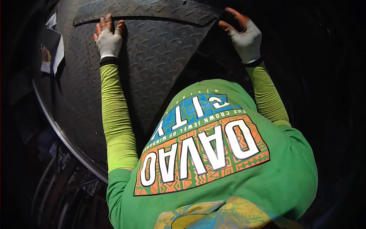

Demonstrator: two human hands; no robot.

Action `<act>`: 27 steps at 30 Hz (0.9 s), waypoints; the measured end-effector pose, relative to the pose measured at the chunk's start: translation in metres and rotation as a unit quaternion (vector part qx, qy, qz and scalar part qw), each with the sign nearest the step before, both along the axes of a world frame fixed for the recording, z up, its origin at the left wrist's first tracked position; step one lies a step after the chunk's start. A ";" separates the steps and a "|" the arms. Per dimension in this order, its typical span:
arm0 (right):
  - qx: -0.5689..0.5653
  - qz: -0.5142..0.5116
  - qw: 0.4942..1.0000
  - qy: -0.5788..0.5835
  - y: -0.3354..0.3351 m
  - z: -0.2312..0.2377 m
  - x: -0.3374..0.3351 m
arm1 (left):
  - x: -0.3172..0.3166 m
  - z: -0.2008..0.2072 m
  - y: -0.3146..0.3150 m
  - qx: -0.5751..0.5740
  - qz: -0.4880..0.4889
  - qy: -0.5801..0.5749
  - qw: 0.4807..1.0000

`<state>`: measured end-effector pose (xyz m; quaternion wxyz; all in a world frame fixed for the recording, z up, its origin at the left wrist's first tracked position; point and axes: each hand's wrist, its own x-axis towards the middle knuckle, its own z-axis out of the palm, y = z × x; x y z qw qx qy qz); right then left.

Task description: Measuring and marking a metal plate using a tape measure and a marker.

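My left hand (109, 41), in a white glove with orange-red fingers, lies with its fingers spread on a dark diamond-patterned metal plate (152, 65). Its fingertips reach the near edge of a separate strip of the same tread plate (152, 10), which rests across the far part of the surface. My right hand (246, 40), gloved alike, is beside the strip's right end, thumb and fingers apart. Whether its fingertips touch the strip is hard to tell in the dark. Nothing is visible in either hand.
White printed paper or card (53, 51) is at the far left, by the plate's edge. A pale curved rim (57, 128) bounds the plate on the left. Below it are dim, rod-like shapes (53, 179). Deep shadow covers the right side.
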<state>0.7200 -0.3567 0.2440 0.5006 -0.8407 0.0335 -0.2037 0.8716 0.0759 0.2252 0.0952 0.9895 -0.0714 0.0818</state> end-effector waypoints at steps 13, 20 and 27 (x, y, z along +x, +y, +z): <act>0.164 0.007 0.986 0.024 -0.014 -0.003 0.026 | -0.001 0.000 -0.027 -0.028 0.038 -0.049 0.998; -0.229 0.130 0.957 -0.121 0.003 0.044 0.053 | -0.006 0.013 -0.043 -0.035 0.051 -0.122 0.991; -0.319 0.288 0.899 -0.076 0.070 0.074 0.061 | -0.015 0.051 -0.048 0.030 0.078 -0.198 0.977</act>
